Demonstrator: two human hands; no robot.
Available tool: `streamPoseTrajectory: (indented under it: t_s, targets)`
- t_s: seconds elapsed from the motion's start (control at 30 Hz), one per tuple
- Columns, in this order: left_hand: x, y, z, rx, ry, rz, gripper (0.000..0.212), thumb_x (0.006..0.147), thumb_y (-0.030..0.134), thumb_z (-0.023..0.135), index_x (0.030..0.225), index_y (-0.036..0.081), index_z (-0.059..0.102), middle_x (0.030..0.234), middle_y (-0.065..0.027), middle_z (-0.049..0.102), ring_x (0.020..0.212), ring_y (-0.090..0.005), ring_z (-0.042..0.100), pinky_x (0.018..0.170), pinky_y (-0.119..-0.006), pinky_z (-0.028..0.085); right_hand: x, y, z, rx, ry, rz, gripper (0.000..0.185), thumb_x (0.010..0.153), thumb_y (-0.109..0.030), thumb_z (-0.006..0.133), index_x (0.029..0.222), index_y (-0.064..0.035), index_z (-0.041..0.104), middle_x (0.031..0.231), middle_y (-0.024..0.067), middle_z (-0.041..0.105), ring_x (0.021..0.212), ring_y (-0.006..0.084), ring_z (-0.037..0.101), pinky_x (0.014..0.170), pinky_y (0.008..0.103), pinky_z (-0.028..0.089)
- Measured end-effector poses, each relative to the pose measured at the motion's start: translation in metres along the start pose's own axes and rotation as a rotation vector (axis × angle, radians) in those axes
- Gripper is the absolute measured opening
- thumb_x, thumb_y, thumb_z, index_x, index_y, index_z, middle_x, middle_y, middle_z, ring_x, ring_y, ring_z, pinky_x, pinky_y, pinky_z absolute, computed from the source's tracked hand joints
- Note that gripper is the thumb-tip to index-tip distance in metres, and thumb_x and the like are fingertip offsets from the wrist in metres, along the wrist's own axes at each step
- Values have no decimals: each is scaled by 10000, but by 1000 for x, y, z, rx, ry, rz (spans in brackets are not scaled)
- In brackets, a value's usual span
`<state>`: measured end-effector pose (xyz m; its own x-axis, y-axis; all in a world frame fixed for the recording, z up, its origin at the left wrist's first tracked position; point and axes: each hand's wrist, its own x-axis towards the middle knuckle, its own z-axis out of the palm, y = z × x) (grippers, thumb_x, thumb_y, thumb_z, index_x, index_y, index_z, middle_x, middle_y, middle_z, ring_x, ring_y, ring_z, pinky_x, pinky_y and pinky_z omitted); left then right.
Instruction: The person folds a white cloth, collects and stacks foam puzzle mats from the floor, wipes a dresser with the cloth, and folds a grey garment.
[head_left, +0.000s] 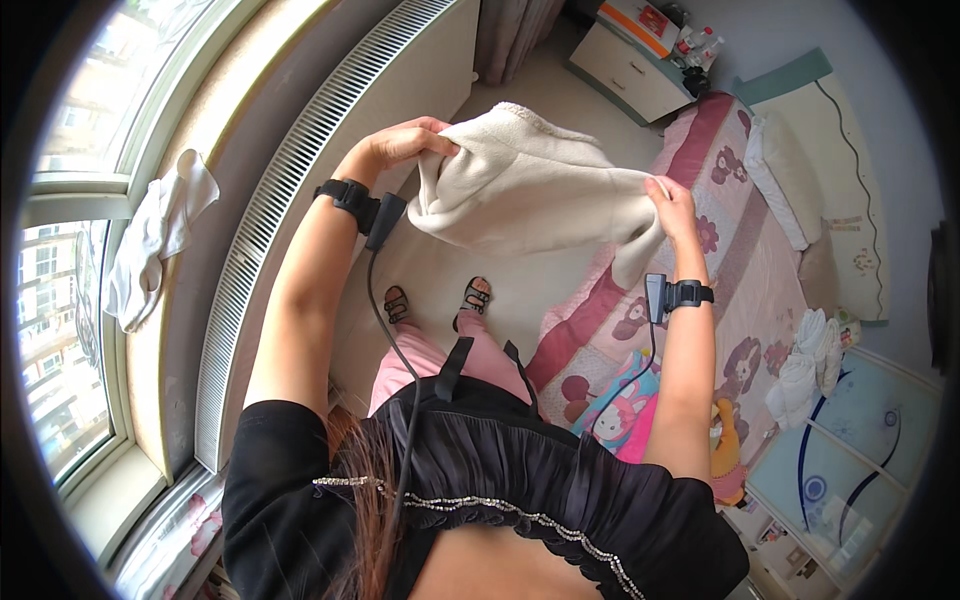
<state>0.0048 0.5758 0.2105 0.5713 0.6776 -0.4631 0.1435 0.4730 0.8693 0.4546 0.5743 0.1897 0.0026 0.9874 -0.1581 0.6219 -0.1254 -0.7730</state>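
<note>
A cream fleece garment is stretched out in the air before me, above the floor and the near side of the bed. My left hand pinches its left end near the top, thumb over the cloth. At the right end, my right hand grips the fabric at a shoulder or sleeve. A fuzzy edge runs along the garment's far side, and one sleeve-like part dangles below my right hand. Black straps with small devices and cables sit on both wrists.
To the right is a bed with a pink patterned cover, pillows and folded white cloths. A radiator lines the left wall below a sill holding a white cloth. A drawer cabinet with bottles stands at the back.
</note>
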Motion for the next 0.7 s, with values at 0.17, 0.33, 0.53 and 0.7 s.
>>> streamPoseTrajectory:
  t_s: [0.17, 0.33, 0.53, 0.7]
  targets:
    - [-3, 0, -4, -142, -91, 105, 317, 870, 342, 657, 990, 49, 673, 926, 7, 664, 892, -104, 574, 901, -259, 417, 7, 7, 6, 77, 182, -39, 266, 901, -253, 601, 1011, -16, 649, 813, 38, 629, 799, 107, 553, 746, 264, 437]
    - [27, 11, 11, -49, 565, 256, 352, 901, 303, 603, 1069, -6, 629, 992, -37, 644, 911, -119, 578, 866, -259, 438, 20, 13, 16, 337, 68, 47, 254, 923, -232, 582, 1007, 1, 640, 903, -21, 619, 858, 69, 511, 766, 244, 410]
    - [24, 4, 2, -373, 260, 227, 332, 904, 263, 584, 1085, -13, 623, 1027, -55, 653, 920, -133, 598, 855, -261, 456, 21, -8, 18, 423, -97, 54, 214, 957, -205, 523, 923, -21, 626, 829, -78, 535, 801, 46, 464, 763, 215, 379]
    - [14, 7, 14, -711, 314, 267, 405, 902, 273, 577, 1187, -15, 570, 1142, -109, 616, 1037, -205, 581, 929, -319, 454, 16, -17, 39, 520, 4, 55, 200, 948, -193, 512, 885, -45, 632, 781, -45, 581, 770, 67, 509, 748, 223, 401]
